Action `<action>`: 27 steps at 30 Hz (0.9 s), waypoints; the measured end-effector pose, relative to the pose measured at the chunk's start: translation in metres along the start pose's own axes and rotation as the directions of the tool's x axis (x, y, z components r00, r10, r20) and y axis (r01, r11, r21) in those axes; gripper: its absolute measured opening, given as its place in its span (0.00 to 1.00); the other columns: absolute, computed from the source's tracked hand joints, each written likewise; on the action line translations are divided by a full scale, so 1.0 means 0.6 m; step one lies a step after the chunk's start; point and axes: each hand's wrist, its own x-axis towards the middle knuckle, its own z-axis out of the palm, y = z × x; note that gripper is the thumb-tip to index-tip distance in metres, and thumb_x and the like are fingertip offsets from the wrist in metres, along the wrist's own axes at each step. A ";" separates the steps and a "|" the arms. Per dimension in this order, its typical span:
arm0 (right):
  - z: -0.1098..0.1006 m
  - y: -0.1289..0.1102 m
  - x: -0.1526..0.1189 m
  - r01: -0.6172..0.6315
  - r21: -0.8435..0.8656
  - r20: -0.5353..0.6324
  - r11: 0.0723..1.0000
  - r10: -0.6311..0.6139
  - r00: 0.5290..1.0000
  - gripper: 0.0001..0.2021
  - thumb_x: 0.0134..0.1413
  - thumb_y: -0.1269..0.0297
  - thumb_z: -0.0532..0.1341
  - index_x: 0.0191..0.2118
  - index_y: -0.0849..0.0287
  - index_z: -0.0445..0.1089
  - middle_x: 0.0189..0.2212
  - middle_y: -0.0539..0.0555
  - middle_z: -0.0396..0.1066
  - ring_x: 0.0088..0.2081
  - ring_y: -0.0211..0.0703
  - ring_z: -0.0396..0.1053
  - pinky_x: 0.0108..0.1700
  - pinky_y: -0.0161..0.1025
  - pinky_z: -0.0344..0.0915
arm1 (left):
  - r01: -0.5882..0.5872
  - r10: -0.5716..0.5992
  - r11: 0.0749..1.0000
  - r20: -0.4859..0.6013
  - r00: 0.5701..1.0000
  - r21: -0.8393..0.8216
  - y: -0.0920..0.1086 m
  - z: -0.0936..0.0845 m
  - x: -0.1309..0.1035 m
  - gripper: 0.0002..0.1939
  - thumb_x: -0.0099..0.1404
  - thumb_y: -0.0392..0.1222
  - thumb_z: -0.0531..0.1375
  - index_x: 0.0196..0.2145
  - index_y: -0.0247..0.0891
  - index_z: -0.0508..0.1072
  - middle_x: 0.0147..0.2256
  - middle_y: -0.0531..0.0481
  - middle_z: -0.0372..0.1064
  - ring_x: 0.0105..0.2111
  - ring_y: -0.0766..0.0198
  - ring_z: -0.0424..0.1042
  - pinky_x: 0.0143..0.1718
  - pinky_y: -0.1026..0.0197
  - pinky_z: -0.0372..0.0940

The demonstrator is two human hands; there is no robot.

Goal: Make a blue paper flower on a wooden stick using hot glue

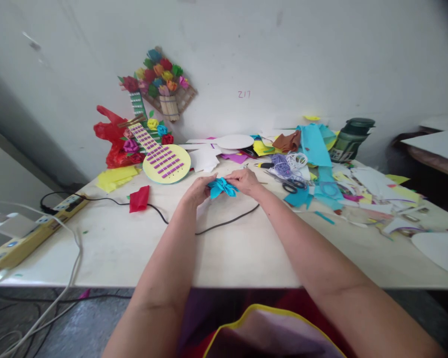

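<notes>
A blue crepe-paper flower [223,187] is held between my two hands, a little above the table. My left hand [200,189] is closed on its left side, fingers pinched at the edge. On the other side, my right hand [245,181] pinches the upper right petals. The parts of the flower under my fingers are hidden. Behind the hands run a black cable [227,224] and, to the left, a folded piece of red paper [139,199].
A yellow power strip [41,229] lies along the left edge. Paper guitar [167,163], yellow paper [116,178] and flower decoration [160,79] stand by the wall. On the right are scissors [291,186], yarn [288,164], a green bottle [351,140] and paper scraps [369,181].
</notes>
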 end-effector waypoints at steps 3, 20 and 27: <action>-0.002 -0.001 -0.001 0.002 0.010 -0.011 1.000 -0.002 1.000 0.10 0.48 0.68 0.63 0.36 0.50 0.81 0.33 0.48 0.80 0.37 0.43 0.75 0.39 0.36 0.67 | -0.003 0.003 1.000 0.011 1.000 0.011 0.001 0.006 -0.005 0.16 0.55 0.48 0.67 0.25 0.30 0.74 0.25 0.42 0.74 0.27 0.59 0.73 0.35 0.55 0.71; 0.013 0.024 0.004 -0.014 0.187 0.041 0.982 0.006 0.999 0.10 0.47 0.70 0.63 0.35 0.53 0.81 0.34 0.52 0.80 0.38 0.45 0.76 0.42 0.39 0.69 | -0.171 0.160 0.973 0.079 0.984 0.158 0.004 0.002 -0.007 0.16 0.48 0.47 0.70 0.19 0.32 0.71 0.18 0.51 0.65 0.19 0.69 0.63 0.25 0.63 0.61; 0.002 0.021 0.000 -0.055 0.395 0.188 0.917 -0.022 0.982 0.15 0.45 0.68 0.60 0.40 0.59 0.79 0.29 0.50 0.78 0.32 0.39 0.73 0.37 0.35 0.68 | -0.228 0.213 0.947 0.086 0.973 0.228 0.012 0.006 -0.013 0.14 0.44 0.45 0.71 0.21 0.33 0.73 0.16 0.54 0.61 0.17 0.71 0.57 0.21 0.64 0.51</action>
